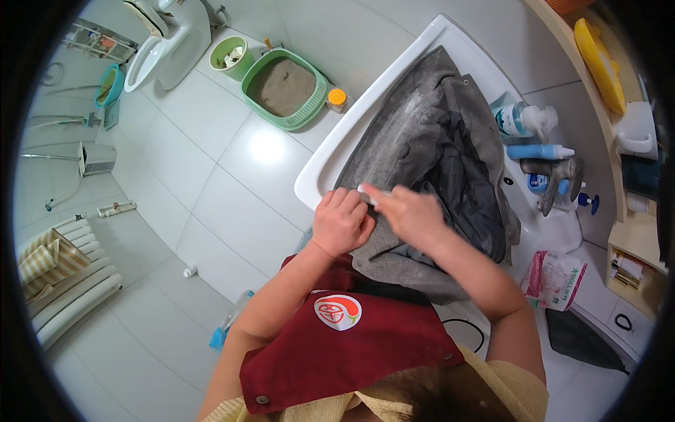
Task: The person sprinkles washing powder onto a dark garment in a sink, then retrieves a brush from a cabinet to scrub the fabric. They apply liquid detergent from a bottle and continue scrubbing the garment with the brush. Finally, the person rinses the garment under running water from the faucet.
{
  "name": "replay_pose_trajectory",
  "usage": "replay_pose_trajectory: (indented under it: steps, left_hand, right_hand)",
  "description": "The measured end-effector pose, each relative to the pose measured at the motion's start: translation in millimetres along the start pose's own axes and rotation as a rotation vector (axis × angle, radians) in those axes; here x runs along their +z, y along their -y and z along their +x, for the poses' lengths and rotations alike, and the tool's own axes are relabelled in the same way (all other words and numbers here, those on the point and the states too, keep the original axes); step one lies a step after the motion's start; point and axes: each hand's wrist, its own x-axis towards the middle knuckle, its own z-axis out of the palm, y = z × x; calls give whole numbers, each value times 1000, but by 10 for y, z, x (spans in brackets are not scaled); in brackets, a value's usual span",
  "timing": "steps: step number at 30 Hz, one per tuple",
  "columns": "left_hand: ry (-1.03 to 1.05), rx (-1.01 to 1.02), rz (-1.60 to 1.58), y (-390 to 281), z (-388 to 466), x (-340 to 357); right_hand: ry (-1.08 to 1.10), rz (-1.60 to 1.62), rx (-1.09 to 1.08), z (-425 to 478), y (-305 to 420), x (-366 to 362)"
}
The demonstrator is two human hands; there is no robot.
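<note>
A grey garment (390, 142) with a dark lining and snap buttons lies spread over a white washbasin (316, 179). Pale, whitish marks run along its left part. My left hand (343, 221) is closed on the garment's near left edge, at the basin's rim. Just to its right, my right hand (408, 213) grips a small white object (369, 195) against the cloth; the hand is blurred, and whether the object is a brush or something else I cannot tell. The cloth under both hands is partly hidden.
Behind the basin's right side stand a clear pump bottle (511, 120), a blue tube (535, 152) and a dark faucet (553, 174). A pink-and-white package (555, 279) lies nearer. A green litter tray (316, 97), an orange-lidded jar (336, 99) and a green bin (242, 66) stand on the floor.
</note>
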Motion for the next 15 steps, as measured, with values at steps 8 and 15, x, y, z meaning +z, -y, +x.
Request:
replay_pose_trajectory:
  steps: [8, 15]
  left_hand:
    - [-106, 50, -55, 57, -57, 39]
    - [-136, 86, -85, 77, -30, 54]
  right_hand:
    - [-143, -223, 27, 177, -174, -49]
    - [-396, -115, 205, 379, -516, -153]
